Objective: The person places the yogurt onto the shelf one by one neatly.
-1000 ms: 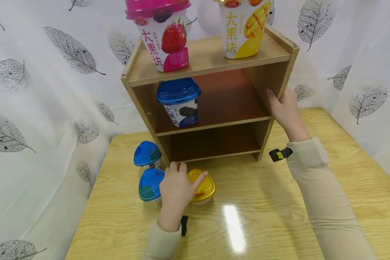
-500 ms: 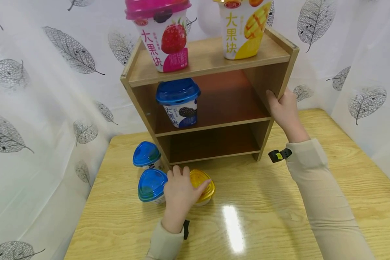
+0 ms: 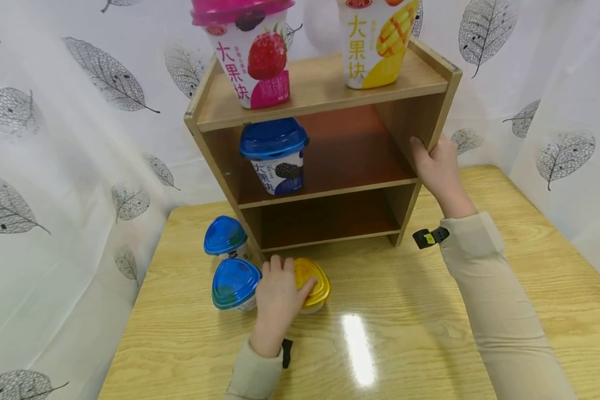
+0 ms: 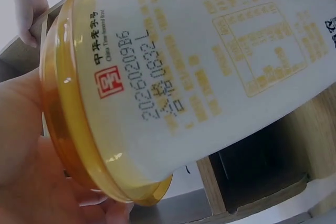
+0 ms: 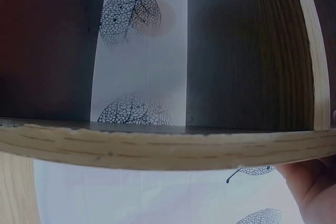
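Observation:
In the head view, my left hand (image 3: pixel 280 297) grips a yogurt cup with a yellow lid (image 3: pixel 313 283), thumb lying over the lid. The left wrist view shows the cup's white printed side (image 4: pixel 178 77), the amber rim against my fingers. Just left of this hand sits a blue-lidded yogurt cup (image 3: pixel 232 286) on the table. My right hand (image 3: pixel 439 169) holds the right side panel of the wooden shelf unit (image 3: pixel 325 101), thumb on the inner face and fingers hidden behind. The right wrist view has the panel's front edge (image 5: pixel 157 149) across it.
A pink-lidded cup (image 3: pixel 257 66) and a mango cup (image 3: pixel 377 47) stand on top of the shelf. A blackberry cup (image 3: pixel 280 161) occupies the upper compartment's left side. Another blue-lidded cup (image 3: pixel 226 236) is beside the unit's left foot. A leaf-print curtain (image 3: pixel 100 111) hangs behind.
My left hand has moved slightly right, closer over the yellow-lidded cup, uncovering more of the blue-lidded cup. My right hand has stayed on the shelf panel.

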Demonstrator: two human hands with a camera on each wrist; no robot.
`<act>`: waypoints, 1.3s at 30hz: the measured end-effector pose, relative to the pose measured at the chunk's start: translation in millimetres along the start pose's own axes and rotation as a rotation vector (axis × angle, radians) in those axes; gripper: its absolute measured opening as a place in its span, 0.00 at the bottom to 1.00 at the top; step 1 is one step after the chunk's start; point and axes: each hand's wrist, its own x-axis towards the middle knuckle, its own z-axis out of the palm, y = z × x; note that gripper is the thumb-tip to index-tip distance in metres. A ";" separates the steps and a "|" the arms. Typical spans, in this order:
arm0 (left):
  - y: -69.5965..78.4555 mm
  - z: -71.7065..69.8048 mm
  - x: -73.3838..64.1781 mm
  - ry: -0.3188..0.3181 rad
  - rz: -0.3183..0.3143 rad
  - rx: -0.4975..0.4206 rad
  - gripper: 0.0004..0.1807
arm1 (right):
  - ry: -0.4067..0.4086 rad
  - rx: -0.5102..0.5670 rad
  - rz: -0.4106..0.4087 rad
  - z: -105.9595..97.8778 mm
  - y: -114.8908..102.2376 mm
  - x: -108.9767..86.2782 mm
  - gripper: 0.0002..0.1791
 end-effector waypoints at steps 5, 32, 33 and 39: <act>-2.2 2.5 1.9 0.059 0.035 -0.047 0.24 | 0.003 -0.004 0.000 -0.2 0.5 0.3 0.20; 2.7 3.1 3.9 0.007 -0.021 -0.107 0.39 | 0.004 0.001 -0.015 1.0 4.5 0.5 0.19; 3.8 2.3 3.6 -0.012 -0.036 -0.087 0.42 | 0.005 0.000 -0.015 1.1 4.6 0.5 0.19; 6.3 1.2 2.7 -0.077 -0.069 -0.064 0.46 | 0.007 -0.007 -0.013 1.2 4.7 0.6 0.19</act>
